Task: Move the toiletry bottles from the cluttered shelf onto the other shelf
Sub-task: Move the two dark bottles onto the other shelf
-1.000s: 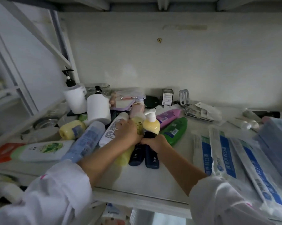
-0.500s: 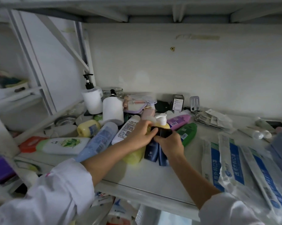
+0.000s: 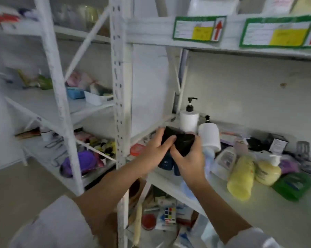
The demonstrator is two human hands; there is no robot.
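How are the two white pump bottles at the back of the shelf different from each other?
The rear pump bottle shows a tall black pump with a spout; the front pump bottle shows only a short black top. The rear one stands nearer the shelf's corner, the front one nearer the yellow bottles. Both are white, cylindrical and upright.

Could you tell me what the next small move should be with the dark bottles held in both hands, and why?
Probably carry them leftward to the neighbouring shelf. The left hand and right hand grip the dark blue bottles, lifted clear of the cluttered shelf, and the view faces the left unit, whose board shows bare space.
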